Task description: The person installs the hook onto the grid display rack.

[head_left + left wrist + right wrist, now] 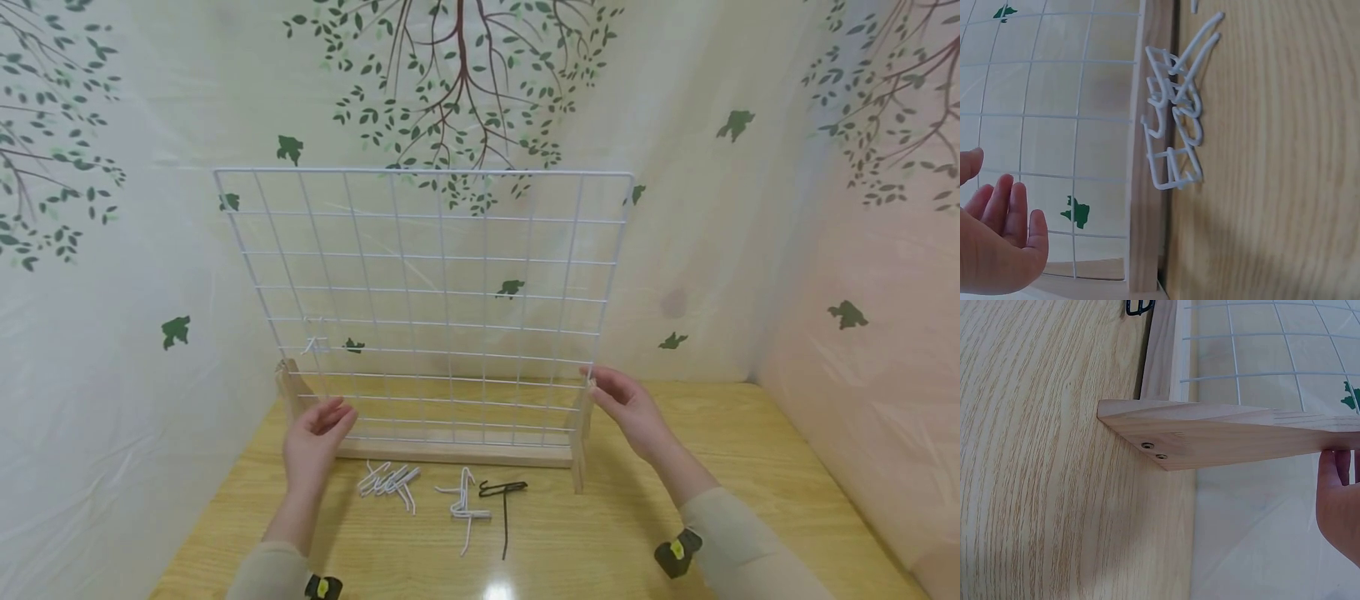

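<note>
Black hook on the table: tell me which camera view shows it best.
The head view: the black hook shows whole there, with its long straight prong. The right wrist view catches only a piece at its top edge; the left wrist view shows none of it.

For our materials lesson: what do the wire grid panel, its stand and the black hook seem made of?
Wire grid panel: probably metal, perhaps white-coated; thin, smooth bars. Stand: wood, apparently matte, unpainted; pale grain shows. Black hook: likely metal wire, dark finish; slender, bent shape.
</note>
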`<move>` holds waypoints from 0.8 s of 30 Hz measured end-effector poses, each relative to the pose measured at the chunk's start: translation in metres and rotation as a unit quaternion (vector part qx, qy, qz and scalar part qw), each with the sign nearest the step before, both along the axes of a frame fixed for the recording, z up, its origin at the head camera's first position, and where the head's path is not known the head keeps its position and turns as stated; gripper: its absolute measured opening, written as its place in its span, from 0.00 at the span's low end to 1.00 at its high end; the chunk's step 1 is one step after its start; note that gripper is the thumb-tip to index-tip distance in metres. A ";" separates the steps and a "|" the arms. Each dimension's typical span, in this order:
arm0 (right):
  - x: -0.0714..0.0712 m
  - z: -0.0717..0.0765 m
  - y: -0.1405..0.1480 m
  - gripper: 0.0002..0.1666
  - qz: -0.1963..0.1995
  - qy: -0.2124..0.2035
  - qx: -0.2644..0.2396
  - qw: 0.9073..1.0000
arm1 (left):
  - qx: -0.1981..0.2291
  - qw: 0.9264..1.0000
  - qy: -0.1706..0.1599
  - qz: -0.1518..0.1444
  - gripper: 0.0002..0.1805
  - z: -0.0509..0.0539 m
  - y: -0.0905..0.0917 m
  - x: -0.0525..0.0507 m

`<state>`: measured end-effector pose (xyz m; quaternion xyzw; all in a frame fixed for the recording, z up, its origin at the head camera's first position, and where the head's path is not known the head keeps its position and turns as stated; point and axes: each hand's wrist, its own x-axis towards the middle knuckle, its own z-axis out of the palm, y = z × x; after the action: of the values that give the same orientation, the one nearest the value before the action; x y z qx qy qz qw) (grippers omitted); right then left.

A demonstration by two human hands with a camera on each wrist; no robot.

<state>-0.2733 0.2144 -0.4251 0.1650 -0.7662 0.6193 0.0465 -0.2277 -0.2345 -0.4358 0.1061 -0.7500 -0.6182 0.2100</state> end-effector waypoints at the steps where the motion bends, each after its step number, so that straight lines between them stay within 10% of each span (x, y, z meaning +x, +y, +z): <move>1: 0.000 0.000 0.000 0.25 -0.001 0.000 0.000 1.000 | 0.004 1.000 -0.003 -0.007 0.21 -0.001 0.000 0.000; 24: -0.002 0.002 0.002 0.26 0.002 -0.002 0.009 1.000 | -0.013 0.993 -0.063 -0.099 0.26 -0.029 -0.006 0.005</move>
<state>-0.2749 0.2165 -0.4226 0.1658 -0.7713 0.6130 0.0422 -0.2224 -0.2404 -0.4645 0.0673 -0.7767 -0.6179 0.1016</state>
